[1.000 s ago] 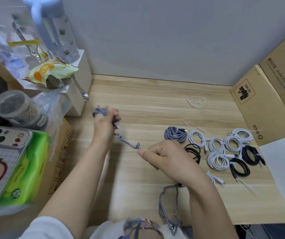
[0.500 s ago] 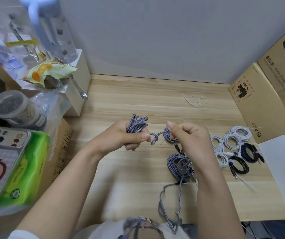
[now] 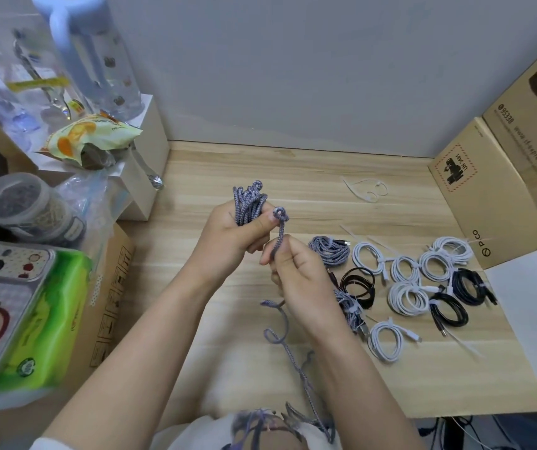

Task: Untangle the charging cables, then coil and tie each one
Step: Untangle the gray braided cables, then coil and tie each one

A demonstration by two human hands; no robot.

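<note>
The near edge of the pale wood-grain surface runs along the bottom of the view, and from there a loose tail of the grey braided cable climbs in kinks from the person's lap up toward the hands. The right hand hangs above the middle of the surface, its fingers curled and pinching a short upright stretch of that cable between thumb and forefinger. Just beyond and to the left, almost touching it, the left hand grips a bundle of coiled loops of the same cable, the loops standing up out of the fist with their long axis pointing away toward the wall; a small curl of cable pokes out beside the thumb (the strand between the two hands is short and nearly vertical). Right of the hands lie the finished coils: a tied grey coil, several white coils and black coils. Farther right stand cardboard boxes; at the left are a green tissue pack and a water bottle. A plain grey wall closes the back.
</note>
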